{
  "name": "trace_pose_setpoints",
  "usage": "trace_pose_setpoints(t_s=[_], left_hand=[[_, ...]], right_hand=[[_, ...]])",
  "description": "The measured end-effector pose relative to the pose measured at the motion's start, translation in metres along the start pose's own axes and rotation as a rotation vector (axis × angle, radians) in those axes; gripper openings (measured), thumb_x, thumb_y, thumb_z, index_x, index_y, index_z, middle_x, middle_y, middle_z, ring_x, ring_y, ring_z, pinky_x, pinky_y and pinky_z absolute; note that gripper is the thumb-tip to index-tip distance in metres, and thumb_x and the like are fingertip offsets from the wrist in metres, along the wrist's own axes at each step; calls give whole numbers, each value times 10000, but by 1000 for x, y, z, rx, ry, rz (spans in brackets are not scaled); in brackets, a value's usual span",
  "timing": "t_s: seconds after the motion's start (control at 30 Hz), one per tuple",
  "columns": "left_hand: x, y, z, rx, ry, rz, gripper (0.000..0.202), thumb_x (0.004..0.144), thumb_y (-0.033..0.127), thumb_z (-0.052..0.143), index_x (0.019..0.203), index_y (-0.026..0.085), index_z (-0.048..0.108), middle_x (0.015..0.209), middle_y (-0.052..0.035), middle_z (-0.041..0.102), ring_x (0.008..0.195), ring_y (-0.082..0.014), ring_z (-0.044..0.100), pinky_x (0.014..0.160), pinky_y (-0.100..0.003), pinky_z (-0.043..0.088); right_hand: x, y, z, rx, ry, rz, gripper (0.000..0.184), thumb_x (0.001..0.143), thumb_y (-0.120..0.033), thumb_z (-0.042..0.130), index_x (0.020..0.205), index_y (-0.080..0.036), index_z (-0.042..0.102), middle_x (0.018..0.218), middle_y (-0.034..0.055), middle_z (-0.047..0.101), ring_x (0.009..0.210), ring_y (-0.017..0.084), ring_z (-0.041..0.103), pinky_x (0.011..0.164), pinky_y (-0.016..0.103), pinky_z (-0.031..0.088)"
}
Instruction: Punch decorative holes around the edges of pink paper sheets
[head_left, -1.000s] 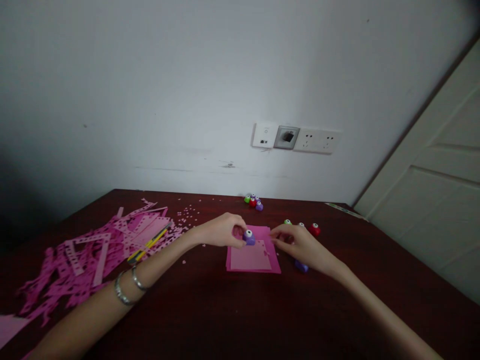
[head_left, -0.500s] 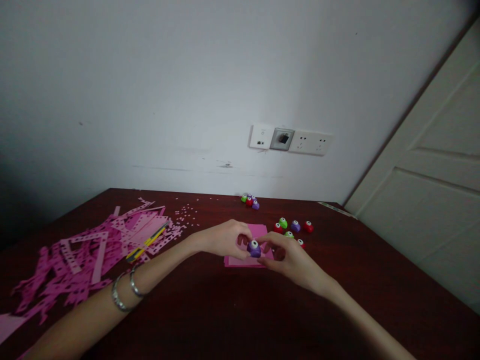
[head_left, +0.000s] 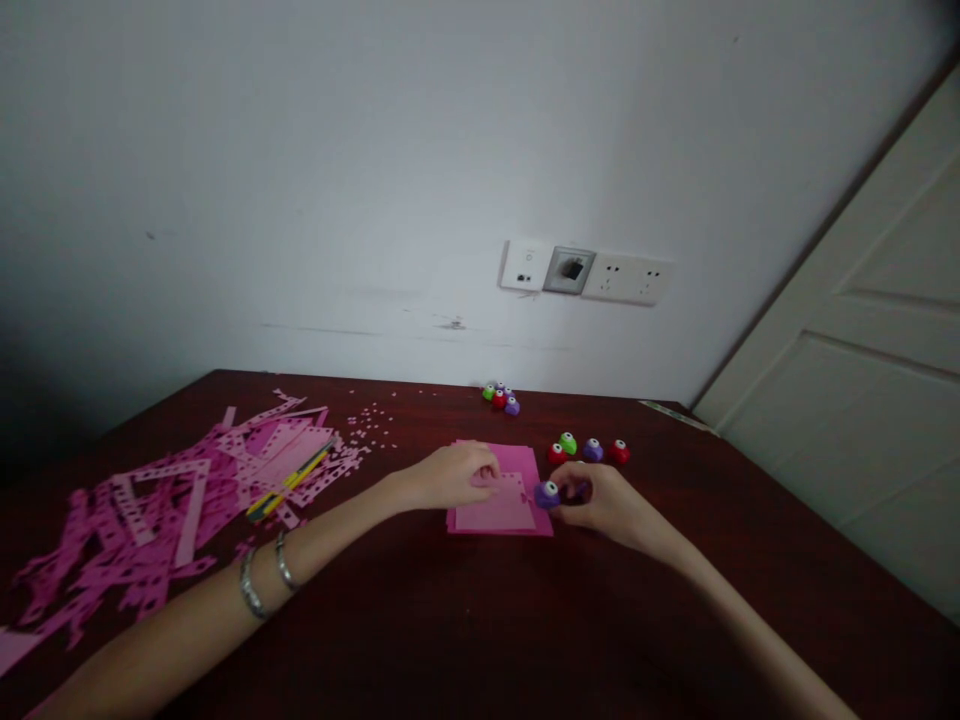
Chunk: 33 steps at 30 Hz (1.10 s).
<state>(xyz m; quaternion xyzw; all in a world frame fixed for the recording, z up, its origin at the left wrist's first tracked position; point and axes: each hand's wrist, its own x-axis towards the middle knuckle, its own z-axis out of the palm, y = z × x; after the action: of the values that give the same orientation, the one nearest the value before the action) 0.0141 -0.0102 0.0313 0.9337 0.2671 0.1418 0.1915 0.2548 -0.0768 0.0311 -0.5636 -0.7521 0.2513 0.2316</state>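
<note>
So the left hand (head_left: 442,478) is over the pink paper (head_left: 495,517), thumb and fingertip loosely parted. The right hand (head_left: 611,500) pinches a purple punch (head_left: 547,495) right at the paper's right edge. Big mess of pink scraps (head_left: 193,518) off to the left, with a yellow tool (head_left: 291,482) on top. Further back there are more punches (head_left: 593,451) in red, green and purple, then another bunch (head_left: 499,400) by the wall (head_left: 375,150), sockets (head_left: 630,280) up above it.

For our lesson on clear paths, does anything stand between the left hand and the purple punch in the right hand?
Nothing visible stands between the left hand and the purple punch in the right hand; pink paper lies flat below the gap.
</note>
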Motion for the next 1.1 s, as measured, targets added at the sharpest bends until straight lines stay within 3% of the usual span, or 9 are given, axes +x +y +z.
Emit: trace_pose_setpoints(t_s=[0.1,0.23,0.37,0.63,0.77,0.9,1.1], left_hand=[[2,-21,7,2,-47,-10,153,752,269,578,855,161,612,899,-46,589,833,-162,546,759,-278,409],[3,-38,13,-39,-107,-21,275,733,412,629,849,164,608,866,-40,581,792,-157,533,728,-271,403],[3,-44,14,-63,-181,-29,339,707,466,642,850,163,594,865,-37,567,775,-153,513,701,-263,390],[3,-44,17,-85,-252,-53,365,666,415,675,892,151,562,910,-49,553,801,-158,497,702,-258,373],[4,-45,13,-76,-187,-44,294,714,392,640,875,154,581,883,-42,557,802,-157,496,717,-261,372],[4,-50,4,28,-57,-170,262,744,381,607,872,153,608,877,-53,546,837,-179,490,732,-277,370],[4,-51,5,64,-90,-237,306,690,373,656,879,135,616,874,-65,567,828,-192,503,710,-275,373]], right_hand=[[4,16,0,-47,6,26,147,661,-230,667,792,-164,667,780,29,648,730,173,556,663,273,426],[6,25,4,-73,-29,48,156,665,-241,677,803,-169,685,790,33,669,741,185,582,672,281,433],[5,24,5,-97,-34,49,163,673,-244,684,821,-178,698,798,33,678,733,182,594,666,281,438],[3,17,8,-136,-25,47,157,673,-252,695,812,-180,711,802,50,689,736,201,606,653,304,450],[3,17,9,-135,-23,47,164,680,-240,685,832,-184,714,802,48,692,735,198,609,659,302,451],[2,17,8,-151,-26,37,160,693,-212,654,839,-183,714,788,45,690,717,192,603,649,298,443],[3,20,8,-139,-47,15,183,692,-191,631,857,-191,709,807,40,689,735,192,603,666,291,444]])
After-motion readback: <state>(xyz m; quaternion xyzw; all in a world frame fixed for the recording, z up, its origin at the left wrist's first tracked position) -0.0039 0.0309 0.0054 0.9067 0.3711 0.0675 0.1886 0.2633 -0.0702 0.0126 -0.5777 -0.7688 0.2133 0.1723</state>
